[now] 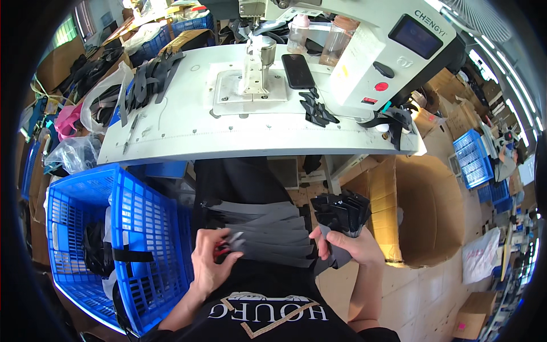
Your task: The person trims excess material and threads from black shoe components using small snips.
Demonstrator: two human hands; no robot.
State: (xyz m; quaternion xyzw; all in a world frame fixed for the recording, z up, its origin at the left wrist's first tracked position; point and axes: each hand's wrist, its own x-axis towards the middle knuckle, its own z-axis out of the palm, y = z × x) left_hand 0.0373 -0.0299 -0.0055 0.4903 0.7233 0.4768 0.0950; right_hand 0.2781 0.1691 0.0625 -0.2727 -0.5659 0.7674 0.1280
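Note:
Across my lap lies a row of dark grey fabric strips point(262, 231), roughly side by side. Over their left part is my left hand point(212, 259), its fingers closed on a small red and silver tool point(231, 244). The tool is smeared by motion and looks like thread snips. To the right, my right hand point(350, 246) grips a bundle of grey strips point(342, 214), with their black ends fanned out above the fingers and grey lengths hanging below. How many strips it holds cannot be made out.
A white sewing machine table point(188, 125) spans the front, carrying a phone point(298, 71), small black pieces point(317, 108) and more strips point(149, 80). A blue plastic basket point(145, 228) stands at my left. On the right is an open cardboard box point(430, 211).

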